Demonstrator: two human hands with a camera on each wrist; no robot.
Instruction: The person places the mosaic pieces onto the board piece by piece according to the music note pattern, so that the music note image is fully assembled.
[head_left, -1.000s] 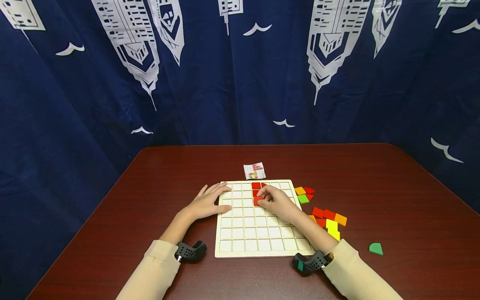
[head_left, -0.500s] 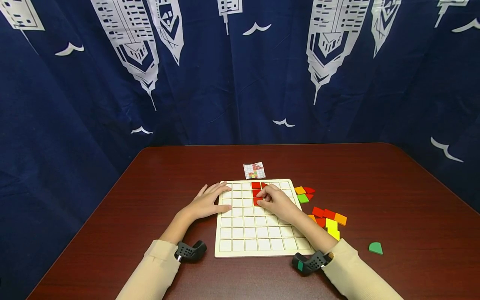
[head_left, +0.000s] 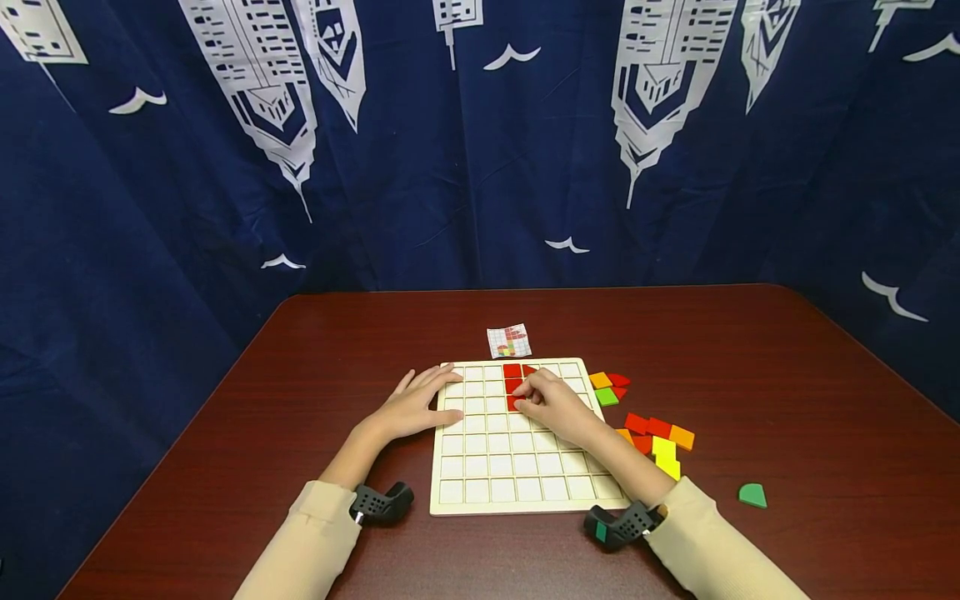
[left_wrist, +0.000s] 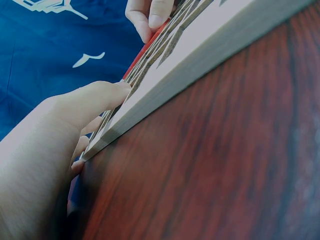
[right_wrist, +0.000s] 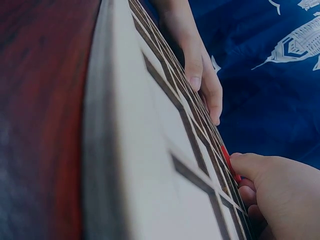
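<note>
So we've got a pale wooden square board with a grid of cells (head_left: 480,505) lying flat on a dark reddish-brown wooden table (head_left: 337,333). The left hand (head_left: 415,410) is spread wide, thumb well apart from the fingers, tips resting on the board's left edge.

The right hand (head_left: 553,404) is bunched up narrow, fingers curled toward the thumb, touching the lowest of three red square tiles (head_left: 512,372) stacked in a column near the board's top. We honestly can't tell if it's pinching that tile or just pressing it. We can also see a bit of a red pointed piece (head_left: 528,369) beside the top tile.

Just past the far edge sits a small white paper card with a coloured grid pattern (head_left: 509,342). Off to the right we've got loose red, orange, yellow and green pieces (head_left: 663,450), plus a green round-cornered piece (head_left: 752,496) on its own.
</note>
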